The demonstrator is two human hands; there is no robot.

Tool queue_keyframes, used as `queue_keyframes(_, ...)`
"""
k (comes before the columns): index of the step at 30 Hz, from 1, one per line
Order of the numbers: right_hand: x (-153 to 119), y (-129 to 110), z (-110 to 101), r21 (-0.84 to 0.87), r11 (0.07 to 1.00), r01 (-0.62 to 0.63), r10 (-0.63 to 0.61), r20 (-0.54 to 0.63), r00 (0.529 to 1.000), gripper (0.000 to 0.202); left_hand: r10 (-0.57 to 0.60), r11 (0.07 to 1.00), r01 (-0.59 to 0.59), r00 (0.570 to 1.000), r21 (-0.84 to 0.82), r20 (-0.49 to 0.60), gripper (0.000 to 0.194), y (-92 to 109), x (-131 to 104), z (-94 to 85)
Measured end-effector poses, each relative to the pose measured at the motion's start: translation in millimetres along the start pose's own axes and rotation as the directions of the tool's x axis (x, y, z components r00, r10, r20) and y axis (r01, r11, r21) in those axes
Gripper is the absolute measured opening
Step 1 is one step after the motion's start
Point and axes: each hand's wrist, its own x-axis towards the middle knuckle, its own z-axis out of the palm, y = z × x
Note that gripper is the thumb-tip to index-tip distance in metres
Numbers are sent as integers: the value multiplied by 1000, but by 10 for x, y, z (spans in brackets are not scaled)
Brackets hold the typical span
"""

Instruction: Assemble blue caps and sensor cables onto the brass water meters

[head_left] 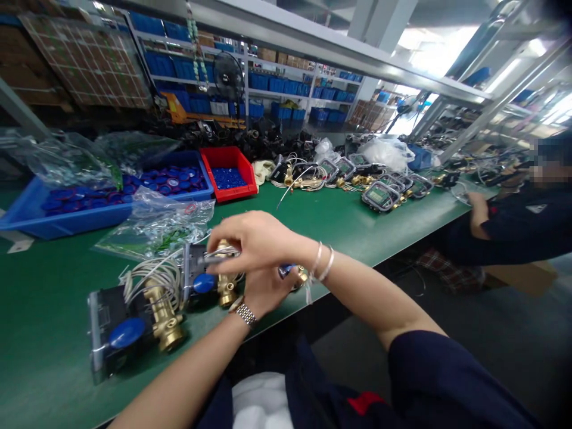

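Observation:
My right hand (pixel 257 241) crosses over my left, its thumb and fingers curled round a small greyish thing (pixel 214 260), blurred and hard to name. Beneath it, my left hand (pixel 266 292) is closed on a brass-bodied meter (pixel 302 277) with a blue cap; most of its fingers and of that meter are hidden. Just left of the hands lies a second meter (pixel 204 283), with a dark box, blue round cap and brass pipe body. Nearer the front left is another meter (pixel 127 332), its pale cable coiled over the brass.
A blue tray (pixel 179 196) of blue caps and a red bin (pixel 235 193) of small blue parts stand behind. Plastic bags (pixel 154 223) lie before the tray. Several meters (pixel 379 195) line the green bench (pixel 335 229). A co-worker (pixel 527 214) sits at right.

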Motion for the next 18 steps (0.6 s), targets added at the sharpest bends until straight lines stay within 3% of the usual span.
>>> queue_keyframes(2,286,448,13,168,957,-236,235,30,972,39,73,997,-73,997,0,35,23,-5,3,-7)
queue_keyframes(3,336,669,22,212,881,-422,428,20,903,42,126,992,-128,991,21,51,20,-9,4,-10)
queue_keyframes(4,321,875,33,214,831,-514,525,5,851,44,161,986,-163,985,33,57,17,-13,4,-12)
queue_keyframes(6,102,1209,54,204,732,-650,667,-27,744,38,196,979,-199,979,47,61,14,-20,3,-13)
queue_keyframes(9,-563,1442,89,176,575,-799,817,-72,572,31,198,978,-201,979,56,53,13,-21,3,-8)
queue_keyframes(11,-1095,1403,113,154,484,-861,874,-132,468,32,194,979,-196,980,62,41,13,-14,6,-3)
queue_keyframes(13,-1602,1223,141,127,428,-895,894,-209,397,30,186,980,-187,982,61,29,13,-5,10,-1)
queue_keyframes(16,-2220,752,218,96,423,-901,870,-319,375,57,175,983,-176,984,56,18,14,-2,10,-12)
queue_keyframes(18,-2508,375,312,87,465,-881,831,-386,400,49,177,983,-178,984,48,20,16,-10,3,-29)
